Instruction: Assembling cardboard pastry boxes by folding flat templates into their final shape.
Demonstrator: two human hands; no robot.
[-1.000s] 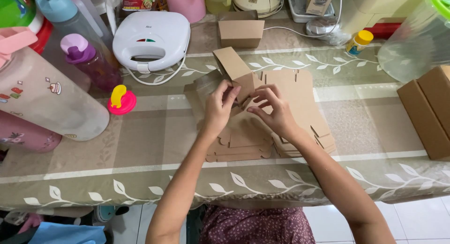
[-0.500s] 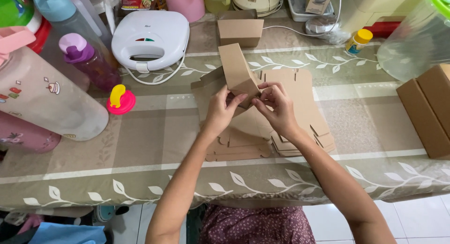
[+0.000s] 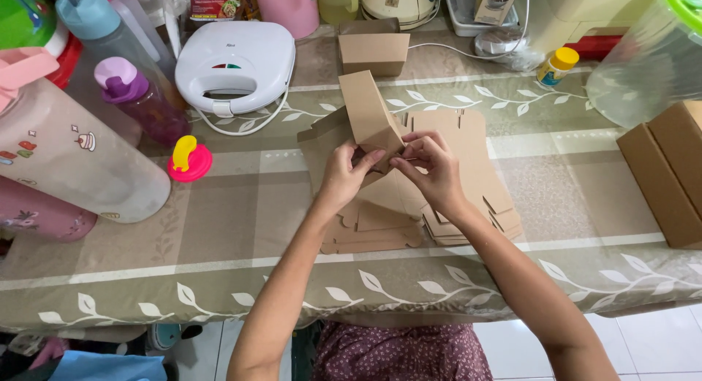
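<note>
Holding a half-folded brown cardboard box [image 3: 369,121] up off the desk [image 3: 241,227], I have both hands pinching it: my left hand [image 3: 342,178] grips the lower left edge with the thumb on the face, and my right hand [image 3: 433,169] nips a small flap at the box's lower right corner. A second ago the box sat lower and more open; now its tall panel has swung up to stand nearly upright, tilted a little to the left, so I judge the side is being formed and the flap is about to be tucked. Taking the white sandwich maker [image 3: 232,66] as my landmark: the box is lifted just to its right and nearer me, and directly beneath it lies the stack of flat box blanks [image 3: 468,176], spread into two overlapping heaps; I cannot count the sheets. One finished small box [image 3: 374,52] stands right of the maker, at the same depth. Far to its right, at the desk's edge, are two larger boxes [image 3: 669,172] side by side. Left of the maker stands one purple-capped bottle [image 3: 139,99], with one pink and yellow lid [image 3: 189,160] below it.
</note>
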